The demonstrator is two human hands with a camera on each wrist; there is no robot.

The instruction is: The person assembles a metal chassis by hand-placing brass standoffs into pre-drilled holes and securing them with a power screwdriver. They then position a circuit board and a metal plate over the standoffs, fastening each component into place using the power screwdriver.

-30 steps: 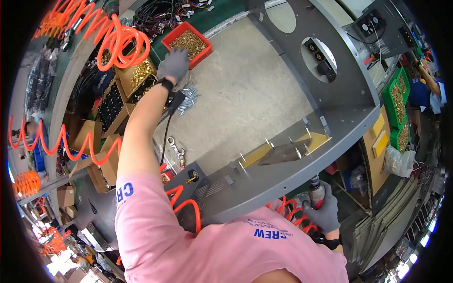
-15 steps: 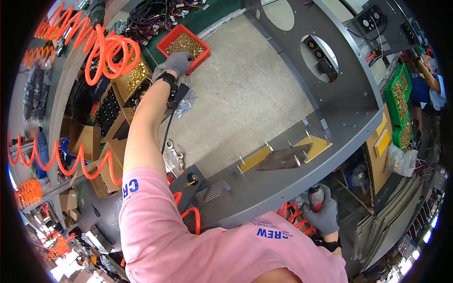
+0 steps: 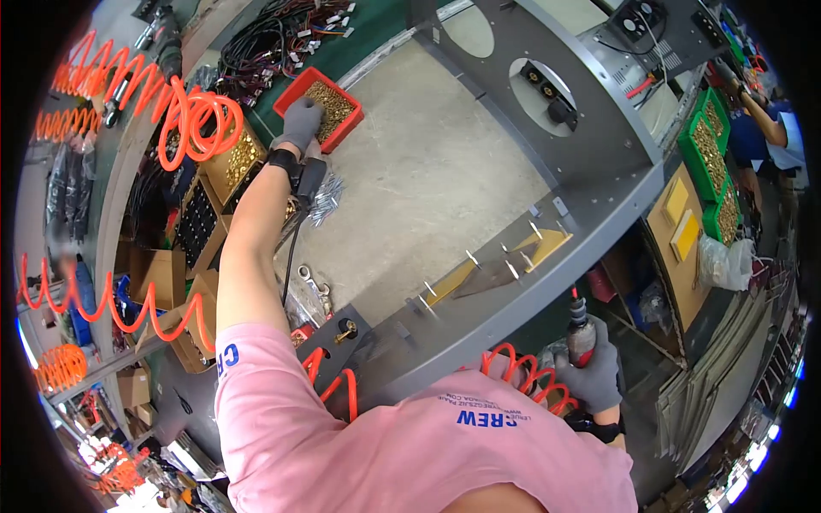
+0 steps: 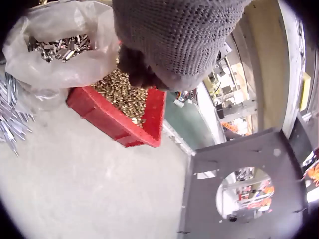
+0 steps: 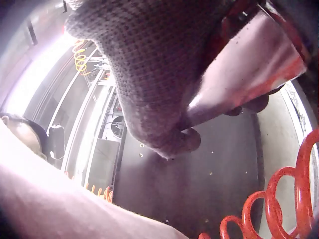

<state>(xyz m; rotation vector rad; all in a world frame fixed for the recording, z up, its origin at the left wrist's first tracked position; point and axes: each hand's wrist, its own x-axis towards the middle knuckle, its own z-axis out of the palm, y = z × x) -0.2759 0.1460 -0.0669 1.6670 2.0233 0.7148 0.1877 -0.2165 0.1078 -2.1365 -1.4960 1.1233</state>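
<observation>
My gloved left hand (image 3: 301, 126) reaches over the near left side of a red bin (image 3: 351, 122). The bin holds small brass fasteners (image 4: 122, 97), and the fingertips bend down close to them in the left wrist view. What these fingers hold is hidden, so I cannot tell. At the lower right, my gloved right hand (image 3: 594, 369) grips a red and grey air screwdriver (image 3: 581, 339) whose bit points up toward the grey metal panel (image 3: 479, 316). Only the driver's shiny body (image 5: 249, 64) and part of the grip show in the right wrist view.
Silver rods (image 3: 326, 203) and a clear bag of metal pieces (image 4: 60, 47) lie beside the bin. Wrenches (image 3: 313, 289) rest on the worktop. A red coiled hose (image 3: 513, 368) runs near the driver. Studs (image 3: 513, 269) stick up from the panel. Green bins (image 3: 718, 175) stand at right.
The left hand has shifted from the bin's near rim to over its left side, fingers lower among the fasteners. The driver has come out from behind the panel's edge, its bit now visible.
</observation>
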